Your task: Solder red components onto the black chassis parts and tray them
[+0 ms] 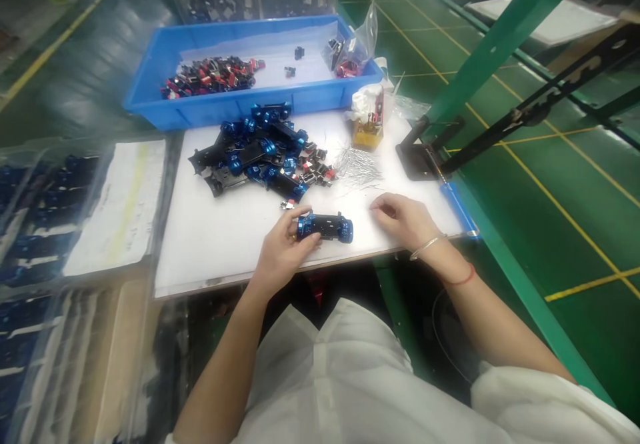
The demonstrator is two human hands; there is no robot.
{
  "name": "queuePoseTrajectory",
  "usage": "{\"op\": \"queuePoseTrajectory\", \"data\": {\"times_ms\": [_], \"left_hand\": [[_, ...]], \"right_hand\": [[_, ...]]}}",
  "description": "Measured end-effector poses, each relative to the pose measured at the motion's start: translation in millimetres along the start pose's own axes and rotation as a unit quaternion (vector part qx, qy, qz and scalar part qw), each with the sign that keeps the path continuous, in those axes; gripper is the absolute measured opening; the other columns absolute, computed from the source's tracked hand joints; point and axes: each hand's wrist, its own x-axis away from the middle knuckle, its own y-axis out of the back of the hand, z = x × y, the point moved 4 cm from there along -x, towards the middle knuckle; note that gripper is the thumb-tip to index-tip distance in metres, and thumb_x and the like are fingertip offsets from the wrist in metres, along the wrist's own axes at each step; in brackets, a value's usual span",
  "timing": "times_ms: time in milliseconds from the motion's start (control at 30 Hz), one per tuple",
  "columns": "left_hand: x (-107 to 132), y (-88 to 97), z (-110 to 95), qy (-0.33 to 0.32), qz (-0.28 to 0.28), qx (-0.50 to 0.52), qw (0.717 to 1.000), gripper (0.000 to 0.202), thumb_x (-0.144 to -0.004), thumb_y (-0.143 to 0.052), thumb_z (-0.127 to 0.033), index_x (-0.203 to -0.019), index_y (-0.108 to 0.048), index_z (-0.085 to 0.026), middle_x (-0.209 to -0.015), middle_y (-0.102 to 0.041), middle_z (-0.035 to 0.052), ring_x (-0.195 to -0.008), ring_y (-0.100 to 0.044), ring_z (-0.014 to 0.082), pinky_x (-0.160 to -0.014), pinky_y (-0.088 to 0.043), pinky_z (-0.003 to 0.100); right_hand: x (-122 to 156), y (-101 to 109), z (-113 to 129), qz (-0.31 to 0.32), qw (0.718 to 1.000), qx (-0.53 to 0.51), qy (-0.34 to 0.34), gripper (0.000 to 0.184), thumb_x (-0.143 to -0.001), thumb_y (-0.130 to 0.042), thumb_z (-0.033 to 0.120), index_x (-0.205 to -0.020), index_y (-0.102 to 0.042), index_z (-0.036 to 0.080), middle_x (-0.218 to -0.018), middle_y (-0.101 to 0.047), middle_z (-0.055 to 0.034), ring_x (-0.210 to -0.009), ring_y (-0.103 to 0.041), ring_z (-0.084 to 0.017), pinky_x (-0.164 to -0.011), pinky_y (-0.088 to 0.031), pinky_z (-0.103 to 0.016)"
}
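Left hand is clamped on the left end of a toy car chassis, thumb on top and fingers wrapped underneath. The chassis has a flat black plastic plate and glossy metallic-blue wheels at both ends. It sits low on the white table, near the front edge. Its long axis runs left-right, roughly parallel to that edge, with the free end pointing toward the right hand.

Right hand rests on the table, close to the chassis but clear of it. Its fingers are curled with the tips close together; can't tell if they pinch anything.

Behind are a heap of matching chassis, a scatter of thin bright metal pins, and a blue plastic bin holding small red and black parts.
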Motion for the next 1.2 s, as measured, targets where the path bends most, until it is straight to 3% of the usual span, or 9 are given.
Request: {"op": "queuePoseTrajectory", "data": {"times_ms": [233, 367, 500, 600, 800, 1200], "left_hand": [[-0.8, 0.7, 1.3, -0.004, 0.002, -0.012, 1.0, 0.052, -0.08, -0.073, -0.029, -0.128, -0.058, -0.017, -0.098, -0.074, 0.0054, -0.081, -0.074, 0.0168, -0.082, -0.064, 0.032], [-0.7, 0.5, 4.1, -0.009, 0.005, -0.01, 1.0, 0.052, -0.081, -0.072, -0.03, -0.13, -0.057, -0.018, -0.096, -0.074, 0.0057, -0.081, -0.074, 0.0183, -0.082, -0.064, 0.034], [-0.1, -1.6, 5.3, -0.012, 0.006, 0.003, 1.0, 0.05, -0.082, -0.071, -0.028, -0.13, -0.058, -0.018, -0.1, -0.074, 0.0067, -0.081, -0.074, 0.0184, -0.081, -0.065, 0.033], [0.0, -2.6, 5.8, -0.017, 0.005, 0.006, 1.0, 0.049, -0.083, -0.07, -0.027, -0.13, -0.057, -0.019, -0.103, -0.074, 0.0066, -0.082, -0.075, 0.0175, -0.082, -0.065, 0.032], [0.9, -1.7, 6.4, -0.034, 0.009, -0.001, 0.999, 0.048, -0.085, -0.069, -0.026, -0.131, -0.058, -0.02, -0.102, -0.074, 0.0057, -0.084, -0.075, 0.0184, -0.085, -0.064, 0.033], [2.6, -3.2, 18.6, -0.097, -0.006, 0.018, 0.995, 0.048, -0.087, -0.068, -0.026, -0.133, -0.056, -0.023, -0.112, -0.072, 0.0061, -0.094, -0.072, 0.0173, -0.086, -0.063, 0.029]], "right_hand": [[6.6, -2.4, -4.2, -0.046, 0.993, 0.073, 0.079, 0.012, -0.082, -0.058, 0.015, -0.083, -0.069, 0.021, -0.081, -0.07, -0.0048, -0.072, -0.065, -0.021, -0.07, -0.052, -0.031], [10.5, 7.1, -0.9, -0.054, 0.985, 0.09, 0.138, 0.014, -0.084, -0.058, 0.012, -0.087, -0.07, 0.02, -0.083, -0.072, -0.0049, -0.074, -0.068, -0.021, -0.068, -0.054, -0.031], [21.8, 23.6, 24.1, -0.107, 0.97, 0.054, 0.213, 0.011, -0.091, -0.06, 0.016, -0.095, -0.068, 0.021, -0.085, -0.072, -0.0038, -0.071, -0.067, -0.019, -0.062, -0.053, -0.029], [32.8, 27.2, 50.4, -0.128, 0.953, 0.022, 0.272, 0.012, -0.092, -0.061, 0.013, -0.099, -0.067, 0.021, -0.086, -0.071, -0.0041, -0.075, -0.066, -0.018, -0.067, -0.054, -0.029], [41.7, 4.7, 77.1, -0.103, 0.918, 0.023, 0.382, 0.019, -0.091, -0.06, 0.004, -0.104, -0.066, 0.017, -0.087, -0.071, -0.0075, -0.079, -0.062, -0.02, -0.071, -0.054, -0.033], [38.6, -21.5, 72.2, -0.097, 0.883, 0.083, 0.451, 0.025, -0.089, -0.062, 0.002, -0.111, -0.066, 0.013, -0.095, -0.074, -0.0099, -0.082, -0.061, -0.021, -0.071, -0.057, -0.035]]}}
